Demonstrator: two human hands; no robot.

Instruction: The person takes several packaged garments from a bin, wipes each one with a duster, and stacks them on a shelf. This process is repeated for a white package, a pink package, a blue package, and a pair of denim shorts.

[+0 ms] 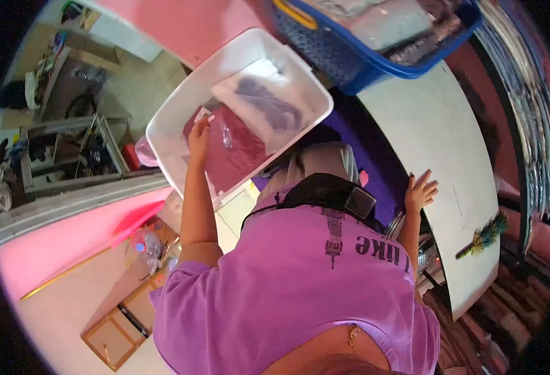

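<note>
Item: white plastic bin, rectangular, smooth walls, rounded corners, lying ahead of me with its open side toward the view.

Contents: one maroon garment in a clear plastic bag, flat and glossy, with creases that catch the light; beside it and partly over it, a second clear-bagged packet, pale with a dark purple-grey fabric showing through.

Left hand: arm stretched out, fingers loosely spread and laid flat on the near edge of the maroon bag, touching it; I cannot tell whether any finger pinches the plastic.

Right hand: fingers apart, palm pressed on the edge of a white tabletop, matte, flat, with a curved outline. It holds nothing.

Adjacent: blue plastic basket, latticed wall, holding more clear-wrapped packets, its corner just beside the white bin. A small feather duster, green and yellow, lies on the tabletop, well apart from my right hand.

Worn: purple cotton T-shirt, dark printed lettering.
</note>
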